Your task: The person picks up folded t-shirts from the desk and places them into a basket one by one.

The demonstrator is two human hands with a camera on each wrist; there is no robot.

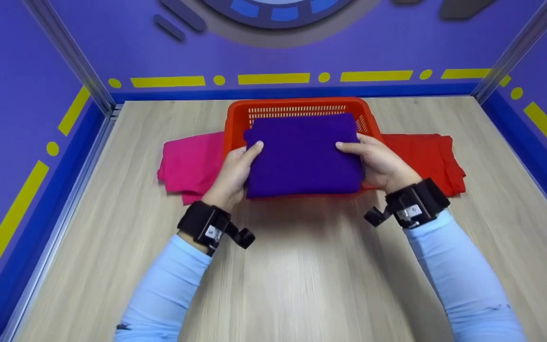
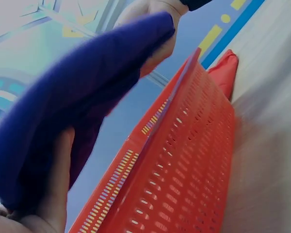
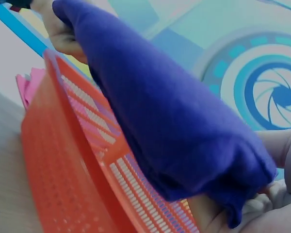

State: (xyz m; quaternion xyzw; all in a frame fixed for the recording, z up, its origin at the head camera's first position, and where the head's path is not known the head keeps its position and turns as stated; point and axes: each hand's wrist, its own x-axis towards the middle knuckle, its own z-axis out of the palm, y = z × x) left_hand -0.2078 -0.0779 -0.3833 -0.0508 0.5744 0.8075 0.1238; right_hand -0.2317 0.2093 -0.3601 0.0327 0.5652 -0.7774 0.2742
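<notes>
Both hands hold a folded purple cloth [image 1: 304,154] above the red plastic basket [image 1: 297,102]. At the cloth's left edge the left hand [image 1: 234,173] grips it, thumb on top and fingers underneath. The right hand [image 1: 380,161] grips the opposite edge the same way. In the left wrist view, the purple cloth [image 2: 82,77] hangs over the rim of the perforated basket [image 2: 179,160], with fingers under its fold. In the right wrist view, the cloth [image 3: 174,111] sags a little between the hands, and the basket's inside is partly hidden behind it.
A folded pink cloth [image 1: 193,164] lies on the wooden table [image 1: 283,270] left of the basket. To the right lies a folded red cloth [image 1: 428,161]. Blue panels with yellow marks, such as the back wall [image 1: 273,59], enclose the table on three sides.
</notes>
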